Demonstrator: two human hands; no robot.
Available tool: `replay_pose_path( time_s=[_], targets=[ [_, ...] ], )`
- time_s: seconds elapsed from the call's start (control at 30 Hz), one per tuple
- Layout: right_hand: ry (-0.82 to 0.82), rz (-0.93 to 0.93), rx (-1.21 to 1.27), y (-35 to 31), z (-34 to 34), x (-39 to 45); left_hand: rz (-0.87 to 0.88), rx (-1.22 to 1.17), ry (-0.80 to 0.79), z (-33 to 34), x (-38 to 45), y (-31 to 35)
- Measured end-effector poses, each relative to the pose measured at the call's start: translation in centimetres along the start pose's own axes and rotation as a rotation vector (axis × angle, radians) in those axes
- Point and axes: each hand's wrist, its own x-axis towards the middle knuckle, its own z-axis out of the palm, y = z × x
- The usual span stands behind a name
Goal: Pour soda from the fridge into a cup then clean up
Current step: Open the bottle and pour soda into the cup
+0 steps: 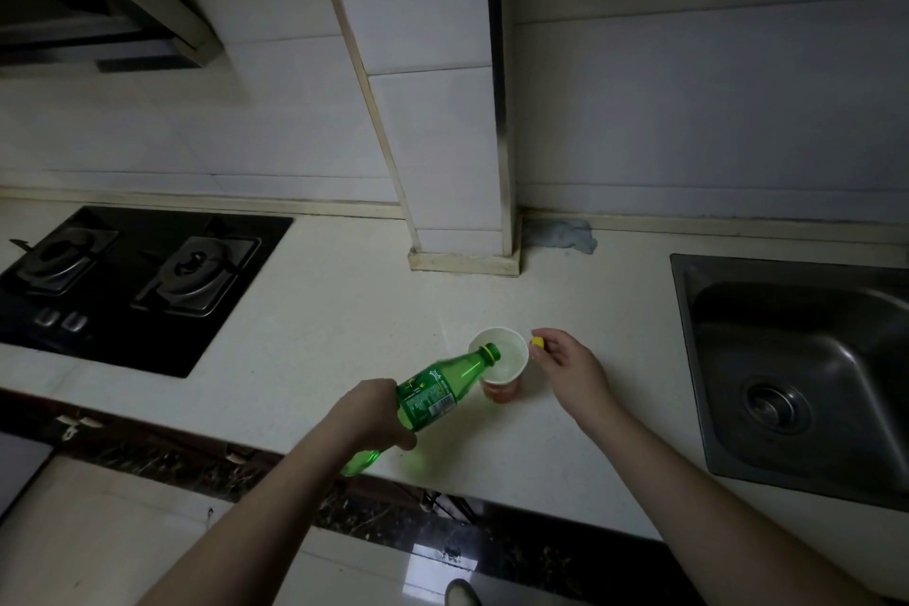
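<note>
My left hand (371, 413) grips a green soda bottle (438, 386) round its lower body and holds it tilted, neck down over a paper cup (502, 372). The bottle's open mouth with a yellow ring sits just inside the cup's rim. Clear liquid shows in the white inside of the cup, whose outer wall is orange-red. The cup stands on the pale countertop (344, 310). Just right of the cup, my right hand (565, 362) pinches the yellow bottle cap (537, 342) between its fingertips.
A black two-burner gas hob (128, 281) lies at the left. A steel sink (806, 369) is set in at the right. A tiled column (457, 192) meets the counter behind the cup, with a grey-blue cloth (565, 234) at its foot. The counter's front edge runs below my arms.
</note>
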Motion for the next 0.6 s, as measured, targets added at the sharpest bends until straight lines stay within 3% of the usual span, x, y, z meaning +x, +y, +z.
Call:
replay_pose_path(
  time_s=[0.6],
  targets=[
    [-0.016,-0.112,0.154,-4.7,-0.4,-1.0,0.135,-0.401,0.085,2.0,-0.8,0.8]
  ],
)
